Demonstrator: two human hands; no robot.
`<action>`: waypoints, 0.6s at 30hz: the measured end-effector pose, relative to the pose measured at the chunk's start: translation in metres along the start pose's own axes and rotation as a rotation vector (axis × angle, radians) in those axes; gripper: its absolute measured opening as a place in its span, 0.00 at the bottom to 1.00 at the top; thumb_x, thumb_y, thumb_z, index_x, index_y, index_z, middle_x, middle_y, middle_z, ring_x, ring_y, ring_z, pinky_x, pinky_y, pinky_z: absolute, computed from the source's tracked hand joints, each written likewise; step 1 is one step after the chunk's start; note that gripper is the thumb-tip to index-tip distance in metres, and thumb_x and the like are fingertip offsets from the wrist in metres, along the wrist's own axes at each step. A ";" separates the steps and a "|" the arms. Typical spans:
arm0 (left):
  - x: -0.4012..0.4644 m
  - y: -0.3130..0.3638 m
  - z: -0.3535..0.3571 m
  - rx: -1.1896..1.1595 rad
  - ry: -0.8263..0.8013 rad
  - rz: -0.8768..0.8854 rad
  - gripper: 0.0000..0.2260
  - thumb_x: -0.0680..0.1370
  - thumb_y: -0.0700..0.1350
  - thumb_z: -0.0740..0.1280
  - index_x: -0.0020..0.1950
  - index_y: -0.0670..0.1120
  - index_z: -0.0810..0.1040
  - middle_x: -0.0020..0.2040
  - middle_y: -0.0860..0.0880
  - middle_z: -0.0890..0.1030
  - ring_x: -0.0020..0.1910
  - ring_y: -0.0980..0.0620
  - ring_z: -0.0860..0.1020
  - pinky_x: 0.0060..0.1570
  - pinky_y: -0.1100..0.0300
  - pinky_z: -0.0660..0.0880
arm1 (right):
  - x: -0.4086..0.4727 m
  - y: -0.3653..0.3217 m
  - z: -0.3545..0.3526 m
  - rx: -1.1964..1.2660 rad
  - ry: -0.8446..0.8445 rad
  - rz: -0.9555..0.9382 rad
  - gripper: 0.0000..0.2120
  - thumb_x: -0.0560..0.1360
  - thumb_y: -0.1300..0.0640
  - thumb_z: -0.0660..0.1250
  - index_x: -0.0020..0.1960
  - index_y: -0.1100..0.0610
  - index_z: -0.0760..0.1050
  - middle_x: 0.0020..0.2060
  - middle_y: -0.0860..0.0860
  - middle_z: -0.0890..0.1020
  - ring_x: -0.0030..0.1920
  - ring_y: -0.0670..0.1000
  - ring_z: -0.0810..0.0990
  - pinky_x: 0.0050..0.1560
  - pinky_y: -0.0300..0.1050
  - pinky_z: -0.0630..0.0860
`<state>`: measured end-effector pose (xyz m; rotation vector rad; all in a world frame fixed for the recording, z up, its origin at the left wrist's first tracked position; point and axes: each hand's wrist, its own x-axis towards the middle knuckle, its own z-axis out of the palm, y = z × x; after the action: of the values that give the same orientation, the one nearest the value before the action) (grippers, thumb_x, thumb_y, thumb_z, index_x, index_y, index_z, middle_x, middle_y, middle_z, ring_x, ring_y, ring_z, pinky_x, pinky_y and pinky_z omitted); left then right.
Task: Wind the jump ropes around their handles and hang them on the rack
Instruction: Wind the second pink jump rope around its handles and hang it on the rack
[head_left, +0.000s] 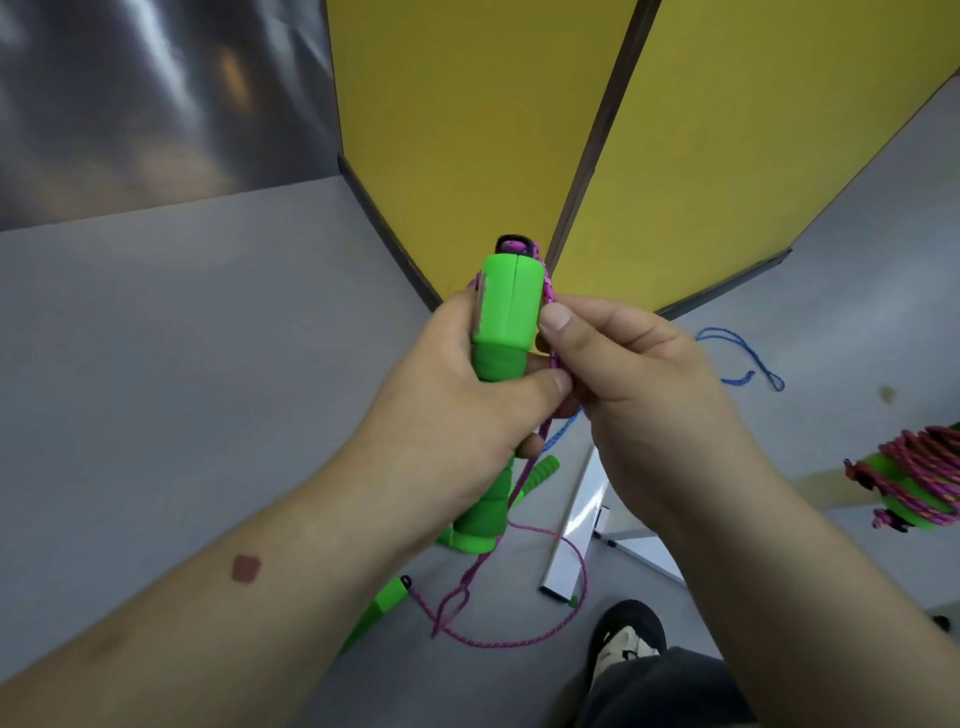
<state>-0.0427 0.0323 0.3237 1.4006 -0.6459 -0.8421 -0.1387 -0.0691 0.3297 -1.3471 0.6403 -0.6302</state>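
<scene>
Closest in, the left hand (457, 395) is clenched round the green handle (506, 332), held upright at chest height, while the right hand (618, 364) pinches the pink rope (545, 618) against the handle's side, just beginning a wrap. Below, that rope trails in loose loops to a second green handle (376, 610) lying beside the shoe (626, 636); a careless step could trap it and yank the first turns off. A blue rope (748, 358) runs close by and might get tangled in. Farther right, an already wound rope (906, 480) sits on what looks like the rack; too little tension here and these coils would slump once hung
</scene>
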 end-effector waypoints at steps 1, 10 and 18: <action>0.001 0.000 0.001 -0.008 0.008 0.015 0.15 0.76 0.39 0.74 0.57 0.55 0.78 0.39 0.51 0.85 0.38 0.48 0.85 0.37 0.54 0.80 | 0.001 0.002 0.001 0.017 -0.009 0.028 0.09 0.79 0.58 0.68 0.52 0.62 0.84 0.37 0.60 0.81 0.34 0.56 0.73 0.38 0.49 0.73; 0.015 0.013 -0.022 -0.216 0.231 -0.029 0.12 0.78 0.37 0.73 0.54 0.50 0.74 0.45 0.44 0.87 0.40 0.49 0.87 0.31 0.62 0.78 | -0.005 0.004 -0.004 -0.133 -0.269 0.285 0.09 0.81 0.58 0.65 0.50 0.61 0.83 0.39 0.55 0.83 0.39 0.52 0.83 0.43 0.46 0.80; 0.002 -0.002 -0.004 -0.092 0.044 -0.074 0.12 0.77 0.37 0.73 0.55 0.52 0.79 0.47 0.46 0.86 0.47 0.48 0.88 0.33 0.61 0.78 | 0.002 0.003 -0.005 -0.036 -0.062 0.013 0.07 0.81 0.61 0.66 0.52 0.59 0.83 0.39 0.54 0.85 0.39 0.50 0.81 0.42 0.41 0.77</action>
<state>-0.0383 0.0330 0.3215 1.3623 -0.5178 -0.8868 -0.1413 -0.0737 0.3259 -1.3900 0.6126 -0.5668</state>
